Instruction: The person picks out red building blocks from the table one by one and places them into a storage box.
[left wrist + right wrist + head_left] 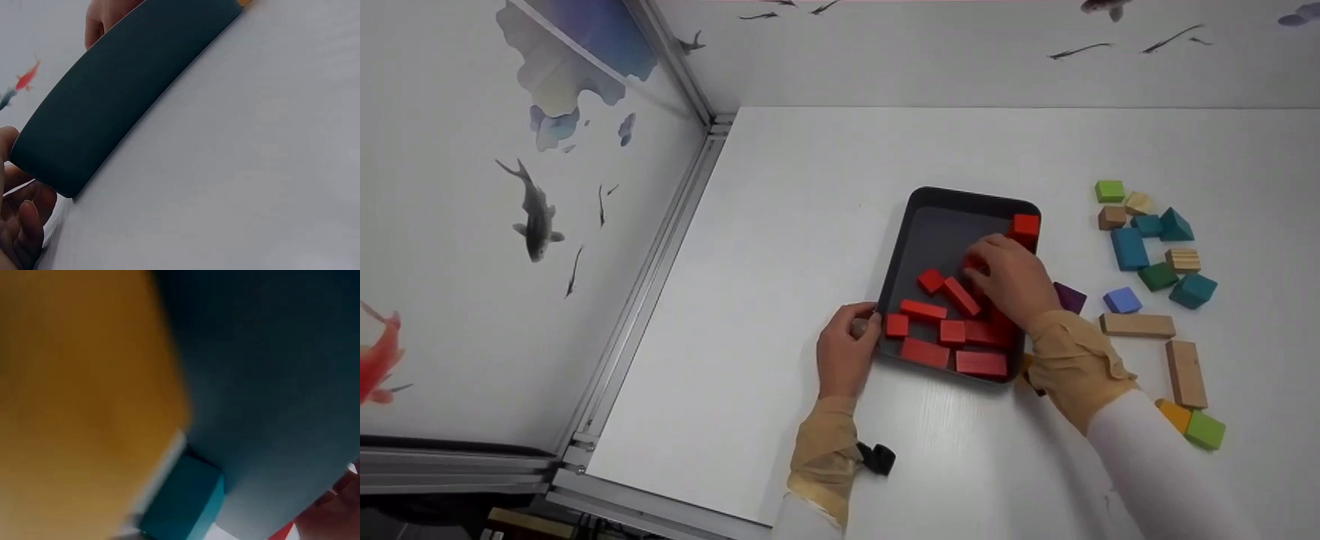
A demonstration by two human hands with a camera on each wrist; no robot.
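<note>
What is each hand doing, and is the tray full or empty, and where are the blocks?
Left hand: grips the tray's near left corner.
Right hand: inside the tray, fingers on a red block.
Dark tray: flat on the table, partly filled, far half bare.
Red blocks: in the tray, mostly at the near end.
Loose coloured blocks: scattered on the table to the right, outside the tray.
Purple block: beside the tray's right edge.
</note>
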